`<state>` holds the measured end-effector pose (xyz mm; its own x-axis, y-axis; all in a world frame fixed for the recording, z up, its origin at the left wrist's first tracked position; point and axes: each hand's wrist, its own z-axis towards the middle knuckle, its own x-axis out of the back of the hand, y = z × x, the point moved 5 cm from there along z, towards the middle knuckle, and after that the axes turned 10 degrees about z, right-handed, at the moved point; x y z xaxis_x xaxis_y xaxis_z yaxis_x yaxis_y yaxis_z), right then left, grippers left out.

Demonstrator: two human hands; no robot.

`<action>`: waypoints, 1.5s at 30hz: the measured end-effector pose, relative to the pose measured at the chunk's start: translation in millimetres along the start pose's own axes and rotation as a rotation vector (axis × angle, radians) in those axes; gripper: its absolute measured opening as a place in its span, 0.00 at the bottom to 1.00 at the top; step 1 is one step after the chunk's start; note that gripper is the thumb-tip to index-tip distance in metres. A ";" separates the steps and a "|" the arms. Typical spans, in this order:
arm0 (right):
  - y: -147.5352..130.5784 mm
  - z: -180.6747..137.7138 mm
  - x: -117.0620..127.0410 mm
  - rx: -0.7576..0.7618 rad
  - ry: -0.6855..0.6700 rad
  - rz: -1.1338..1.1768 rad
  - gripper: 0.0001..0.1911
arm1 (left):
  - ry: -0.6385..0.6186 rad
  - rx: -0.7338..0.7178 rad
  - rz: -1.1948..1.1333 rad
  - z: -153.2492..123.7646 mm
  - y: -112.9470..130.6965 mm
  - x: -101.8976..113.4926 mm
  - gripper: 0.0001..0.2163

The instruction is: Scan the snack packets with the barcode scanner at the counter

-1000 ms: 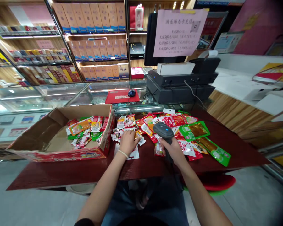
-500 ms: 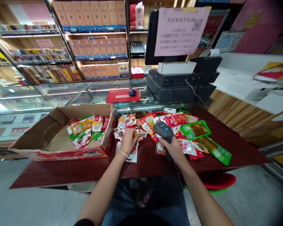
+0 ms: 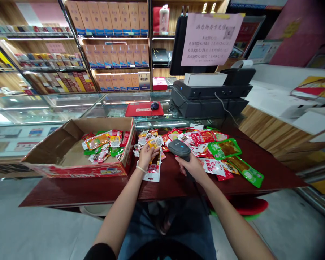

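Observation:
My left hand [image 3: 147, 157] is closed on a small orange and white snack packet [image 3: 155, 142], its printed face turned up. Under that hand a white and red snack bag [image 3: 153, 172] lies on the dark red table [image 3: 97, 193]. A black barcode scanner [image 3: 179, 148] is gripped in my right hand [image 3: 191, 167], its head pointing left toward the packet. Loose snack packets [image 3: 203, 137] in red, white and orange are heaped behind both hands. Green snack bags [image 3: 224, 148] lie at the heap's right side.
An open cardboard box [image 3: 78, 171] with several packets inside stands on the left. Behind the table is a glass counter [image 3: 116, 99] with a red mouse pad [image 3: 141, 109] and a mouse [image 3: 154, 105]. A monitor [image 3: 177, 50] stands above a black cash drawer [image 3: 206, 104].
My left hand has raised and turned the small packet so its face shows. The scanner in my right hand has moved left, closer to it. The view has shifted slightly.

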<state>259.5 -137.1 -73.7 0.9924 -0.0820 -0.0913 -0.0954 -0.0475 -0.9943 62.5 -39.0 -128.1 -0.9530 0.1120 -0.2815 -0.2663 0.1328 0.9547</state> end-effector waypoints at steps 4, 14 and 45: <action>5.0 -0.9 -10.0 0.004 -0.092 -0.058 0.23 | -0.002 0.013 0.011 2.3 -2.6 1.5 0.11; 1.8 -10.0 -15.7 0.048 -0.082 -0.101 0.18 | -0.066 -0.042 0.016 0.0 -2.2 0.8 0.15; -31.8 -11.0 14.4 0.157 0.058 0.008 0.20 | 0.523 -0.094 1.645 -59.0 192.3 198.5 0.23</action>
<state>276.0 -147.7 -42.8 0.9850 -0.1398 -0.1008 -0.0859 0.1087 -0.9903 -186.4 -49.3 5.4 -0.1505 -0.2481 0.9570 0.9677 0.1611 0.1940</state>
